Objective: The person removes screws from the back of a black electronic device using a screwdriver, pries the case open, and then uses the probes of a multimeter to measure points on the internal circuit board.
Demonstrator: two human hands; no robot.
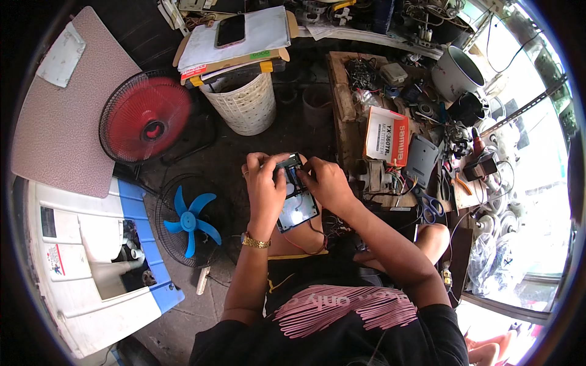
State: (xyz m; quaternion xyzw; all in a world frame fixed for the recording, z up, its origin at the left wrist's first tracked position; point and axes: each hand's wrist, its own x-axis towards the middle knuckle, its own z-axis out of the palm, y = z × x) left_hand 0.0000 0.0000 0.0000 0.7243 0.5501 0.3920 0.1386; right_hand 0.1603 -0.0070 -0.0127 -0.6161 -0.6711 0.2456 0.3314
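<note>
An opened electronic device [297, 210] with dark parts at its top and a shiny, blue-edged lower section sits over my bare leg, with wires hanging from it. My left hand [262, 183], with a gold watch on the wrist, grips its upper left part, fingers bent over the top edge. My right hand [323, 186] has its fingers curled at the upper right, thumb and fingertips on the dark inner part. What lies under my fingertips is too small to make out.
At left are a red fan [128, 110], blue fan [189, 219] and white appliance [67, 244]. A phone [229, 30] tops papers on a bin [238, 107]. The right bench [470, 198] holds a box [386, 134], scissors [430, 208] and pliers [459, 182]. Someone's limb [488, 348] shows bottom right.
</note>
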